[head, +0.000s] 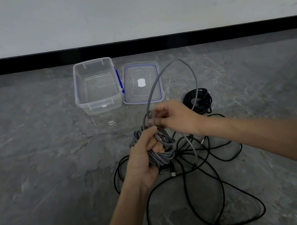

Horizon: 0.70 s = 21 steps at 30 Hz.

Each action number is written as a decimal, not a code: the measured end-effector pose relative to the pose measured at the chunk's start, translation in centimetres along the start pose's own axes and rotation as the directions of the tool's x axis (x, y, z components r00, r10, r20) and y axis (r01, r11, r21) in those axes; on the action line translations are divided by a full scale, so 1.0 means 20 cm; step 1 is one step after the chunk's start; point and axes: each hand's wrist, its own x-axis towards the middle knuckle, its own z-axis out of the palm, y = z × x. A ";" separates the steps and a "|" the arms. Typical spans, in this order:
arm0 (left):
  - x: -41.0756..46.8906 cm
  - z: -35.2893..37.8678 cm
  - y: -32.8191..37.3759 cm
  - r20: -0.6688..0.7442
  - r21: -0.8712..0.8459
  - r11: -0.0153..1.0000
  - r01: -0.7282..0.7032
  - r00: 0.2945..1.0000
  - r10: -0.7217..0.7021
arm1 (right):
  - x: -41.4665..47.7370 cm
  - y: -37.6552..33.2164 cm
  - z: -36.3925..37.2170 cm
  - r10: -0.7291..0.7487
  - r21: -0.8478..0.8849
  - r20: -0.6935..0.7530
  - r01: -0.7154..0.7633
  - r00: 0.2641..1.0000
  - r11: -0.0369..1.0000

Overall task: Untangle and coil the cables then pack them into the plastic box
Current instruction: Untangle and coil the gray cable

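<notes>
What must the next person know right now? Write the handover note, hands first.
Left hand: closed around the partly wound grey cable coil.
Right hand: pinching the grey cable's free loop, laying the next turn onto the coil.
Plastic box: open, nothing inside; lid lies beside it on the floor.
Done: one black cable coil lies wound on the floor beside the lid.
Left: finish the grey coil, untangle and coil the loose black cable lying on the floor, pack all the coils into the box.
</notes>
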 end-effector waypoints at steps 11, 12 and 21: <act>0.00 0.01 0.03 0.030 0.040 0.999 -0.015 0.999 0.014 | -0.08 0.12 -0.10 0.612 -0.505 -0.027 -0.539 0.790 0.674; 0.00 0.01 0.03 0.021 0.046 0.999 -0.013 1.000 0.012 | -0.08 0.14 -0.10 0.521 -0.539 -0.028 -0.452 0.853 0.711; -0.03 0.03 0.04 0.054 -0.023 0.999 0.045 0.998 -0.044 | -0.01 -0.11 -0.08 -0.009 0.065 0.259 -0.009 0.966 0.998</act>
